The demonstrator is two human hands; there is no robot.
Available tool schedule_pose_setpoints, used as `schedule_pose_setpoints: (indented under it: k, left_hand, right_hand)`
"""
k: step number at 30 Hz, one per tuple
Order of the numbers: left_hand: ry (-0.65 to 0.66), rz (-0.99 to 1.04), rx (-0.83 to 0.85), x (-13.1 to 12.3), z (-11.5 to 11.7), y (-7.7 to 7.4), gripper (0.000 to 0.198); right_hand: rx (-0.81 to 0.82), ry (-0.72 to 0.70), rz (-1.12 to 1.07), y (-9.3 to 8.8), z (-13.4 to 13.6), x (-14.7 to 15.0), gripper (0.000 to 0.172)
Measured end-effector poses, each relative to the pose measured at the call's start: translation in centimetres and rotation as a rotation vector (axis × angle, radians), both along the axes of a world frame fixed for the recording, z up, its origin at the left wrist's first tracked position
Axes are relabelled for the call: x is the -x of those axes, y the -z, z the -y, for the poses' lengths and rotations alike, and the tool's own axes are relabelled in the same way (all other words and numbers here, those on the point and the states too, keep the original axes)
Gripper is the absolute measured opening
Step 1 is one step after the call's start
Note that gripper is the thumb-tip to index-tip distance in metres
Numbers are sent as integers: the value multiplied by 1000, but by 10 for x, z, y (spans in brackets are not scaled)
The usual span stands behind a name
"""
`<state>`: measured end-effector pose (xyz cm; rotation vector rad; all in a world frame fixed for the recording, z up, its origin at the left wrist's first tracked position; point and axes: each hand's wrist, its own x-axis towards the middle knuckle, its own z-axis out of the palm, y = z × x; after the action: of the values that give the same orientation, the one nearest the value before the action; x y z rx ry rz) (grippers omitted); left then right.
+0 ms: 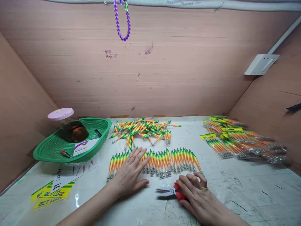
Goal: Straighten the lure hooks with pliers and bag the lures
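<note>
Two hands show in the head view: your left hand (130,173) spreads open fingers over the row of lures (162,159) on the white tabletop (235,171), gripping nothing visible; your right hand (197,195) curls around the red-handled pliers (174,191), their jaws parted. You seem to be straightening the row, nearer you than the loose pile (141,127). Evening it calls for light fingertips, pliers clear.

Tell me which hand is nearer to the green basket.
Left. The left hand is over the row of lures, to the right of the green basket; the right hand holds the pliers, farther right.
</note>
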<state>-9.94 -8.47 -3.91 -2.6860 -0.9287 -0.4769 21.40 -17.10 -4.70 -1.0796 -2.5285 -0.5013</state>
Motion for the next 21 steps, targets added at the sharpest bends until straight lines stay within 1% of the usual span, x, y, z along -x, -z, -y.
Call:
schedule_pose_setpoints:
  k: [3,6,10,12,13,15,16,18,19,20,21]
  left_hand:
    - [24,6,48,-23,8,0,81]
    - [11,12,90,-47,8,4,84]
    - [-54,47,94,-68,-3,8,78]
    - [-86,78,86,-71,-5,2,72]
    - [-91,104,77,-71,-3,-4,69]
    - [-61,172,62,-68,12,-19,58]
    - [-35,213,61,-66,25,-27,51]
    - [1,275,121,-62,60,-42,39]
    - [-126,314,155,-60,78,-46,32]
    - [-205,336,201,-57,96,-49,30]
    - [-321,336,233,-54,111,-49,31]
  right_hand:
    - [-34,33,12,0,14,-19,32]
    - [-46,89,29,3,18,-44,33]
    - [-33,144,52,7,3,-64,29]
    - [-25,153,57,7,-9,-68,28]
    - [-23,150,57,6,-13,-68,27]
    - [-22,126,51,4,-18,-69,28]
    - [-26,108,44,3,-17,-69,28]
    - [-37,74,20,1,-9,-69,29]
    - [-38,63,4,0,-3,-68,29]
    - [-32,59,-9,0,5,-67,30]
    - [-20,60,-26,1,14,-64,30]
